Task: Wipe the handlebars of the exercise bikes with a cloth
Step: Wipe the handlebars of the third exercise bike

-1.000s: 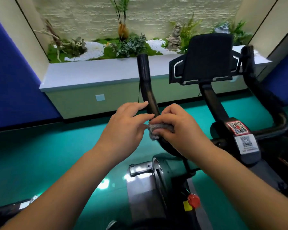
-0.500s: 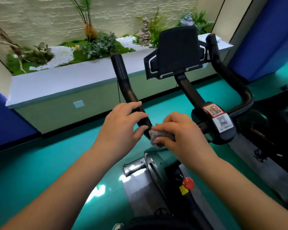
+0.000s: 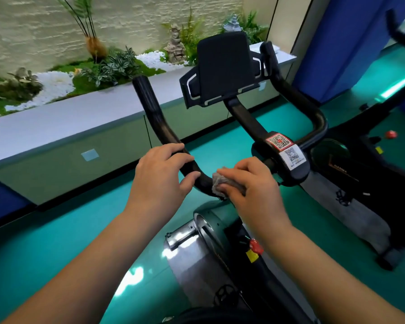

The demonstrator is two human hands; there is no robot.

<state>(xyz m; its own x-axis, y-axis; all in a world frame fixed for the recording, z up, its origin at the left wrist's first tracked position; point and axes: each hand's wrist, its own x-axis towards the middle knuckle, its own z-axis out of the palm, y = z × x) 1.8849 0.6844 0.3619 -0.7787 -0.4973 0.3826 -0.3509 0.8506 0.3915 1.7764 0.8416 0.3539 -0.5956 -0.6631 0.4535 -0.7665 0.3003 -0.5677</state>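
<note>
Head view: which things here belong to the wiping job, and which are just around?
Job: cloth, left handlebar, right handlebar, right hand, left hand.
Just around: tablet holder, QR stickers, planter, red knob.

Handlebar [image 3: 159, 122] looked like matt black rubbery grip with a faint sheen on the bend. Cloth [image 3: 222, 183] was grey, crumpled, coarse-looking fabric. Flywheel housing [image 3: 192, 260] was brushed metal, reflective in patches. Tablet holder [image 3: 225, 66] was matt black plastic. QR stickers [image 3: 288, 150] were glossy paper. Floor [image 3: 56, 242] was smooth teal, glossy with glare.
</note>
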